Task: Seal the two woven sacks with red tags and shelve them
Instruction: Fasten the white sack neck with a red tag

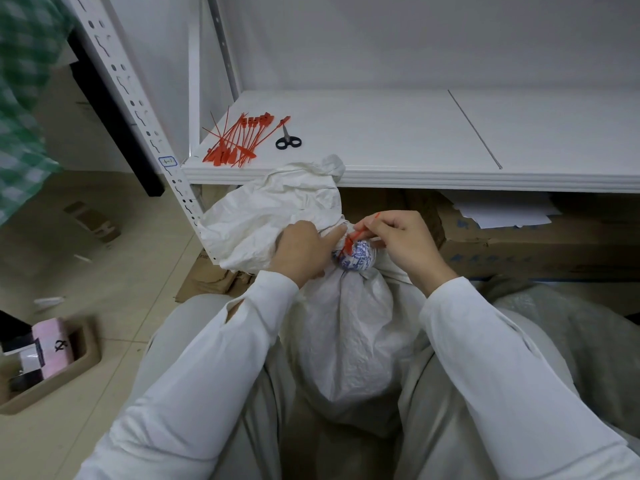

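A white woven sack (349, 334) stands between my knees, its neck gathered just below the shelf edge. My left hand (303, 249) grips the bunched neck from the left. My right hand (403, 242) pinches a red tag (356, 237) that wraps the neck beside a patch of blue print (356, 259). The loose top of the sack (273, 209) flops back toward the shelf post. A pile of spare red tags (235, 140) lies on the white shelf (398, 174) at its left end. I see no second sack clearly.
Black-handled scissors (288, 140) lie next to the tag pile. Cardboard boxes (536, 244) sit under the shelf at the right. A perforated white shelf post (145, 112) runs down on the left. A beige tray (45, 368) with small items rests on the floor at lower left.
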Demonstrator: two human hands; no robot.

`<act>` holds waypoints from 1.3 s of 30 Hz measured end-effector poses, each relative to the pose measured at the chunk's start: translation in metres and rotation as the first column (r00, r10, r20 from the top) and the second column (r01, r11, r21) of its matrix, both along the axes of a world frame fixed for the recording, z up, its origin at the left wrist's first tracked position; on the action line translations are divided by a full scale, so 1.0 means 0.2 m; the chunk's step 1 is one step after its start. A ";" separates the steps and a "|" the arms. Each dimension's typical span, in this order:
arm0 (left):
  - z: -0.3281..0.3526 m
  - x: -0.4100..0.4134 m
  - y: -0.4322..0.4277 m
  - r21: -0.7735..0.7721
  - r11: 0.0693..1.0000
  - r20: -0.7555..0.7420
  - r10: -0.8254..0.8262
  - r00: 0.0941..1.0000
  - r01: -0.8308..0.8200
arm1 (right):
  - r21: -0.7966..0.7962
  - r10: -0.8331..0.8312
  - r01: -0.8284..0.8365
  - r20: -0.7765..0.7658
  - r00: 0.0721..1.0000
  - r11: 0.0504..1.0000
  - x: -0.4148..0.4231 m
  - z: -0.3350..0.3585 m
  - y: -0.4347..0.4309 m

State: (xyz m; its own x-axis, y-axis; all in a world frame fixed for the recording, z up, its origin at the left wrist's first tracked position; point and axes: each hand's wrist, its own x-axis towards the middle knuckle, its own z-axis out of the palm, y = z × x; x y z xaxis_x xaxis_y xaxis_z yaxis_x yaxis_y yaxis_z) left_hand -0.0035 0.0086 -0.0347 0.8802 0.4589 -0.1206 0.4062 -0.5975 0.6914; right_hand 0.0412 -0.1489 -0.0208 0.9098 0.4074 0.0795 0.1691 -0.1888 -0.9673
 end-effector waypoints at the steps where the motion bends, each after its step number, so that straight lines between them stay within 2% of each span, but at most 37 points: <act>1: -0.01 0.01 -0.01 -0.015 1.000 0.013 0.025 1.000 -0.025 | 0.009 0.028 -0.028 -0.009 1.000 1.000 -0.01 0.00 0.00; 5: -0.05 0.04 -0.05 -0.227 0.969 0.055 0.111 0.992 -0.096 | 0.026 0.076 -0.075 -0.023 0.997 0.997 0.00 -0.02 0.01; 9: -0.06 0.04 -0.08 -0.499 0.858 0.108 0.200 0.974 -0.120 | 0.038 0.086 -0.084 -0.044 0.995 0.996 0.00 -0.02 0.01; 13: -0.04 0.05 -0.10 -0.637 0.762 0.164 0.284 0.945 -0.118 | 0.100 0.090 -0.080 -0.097 0.991 0.992 -0.01 -0.01 0.01; 19: -0.01 0.06 -0.11 -0.561 0.819 0.275 0.320 0.907 -0.119 | 0.110 0.037 -0.024 -0.118 0.992 0.994 0.01 0.01 -0.02; 25: -0.03 0.08 -0.12 -0.538 0.828 0.292 0.357 0.887 -0.156 | 0.162 0.024 -0.010 -0.080 0.997 0.987 -0.01 0.02 -0.01; 29: -0.03 0.08 -0.10 -0.543 0.834 0.291 0.290 0.912 -0.092 | 0.159 0.062 -0.061 -0.001 0.998 0.985 -0.01 0.03 -0.01; 31: -0.04 0.08 -0.08 -0.532 0.845 0.277 0.238 0.931 -0.057 | 0.132 0.027 -0.030 0.023 0.999 0.991 0.00 0.02 -0.01; 35: -0.06 0.07 -0.09 -0.627 0.779 0.236 0.200 0.951 -0.008 | 0.089 -0.061 0.058 0.042 0.997 0.994 0.03 -0.01 -0.01; 39: -0.07 0.05 -0.10 -0.768 0.641 0.157 0.210 0.965 -0.015 | -0.015 -0.062 0.064 0.133 0.989 0.998 0.04 -0.03 -0.01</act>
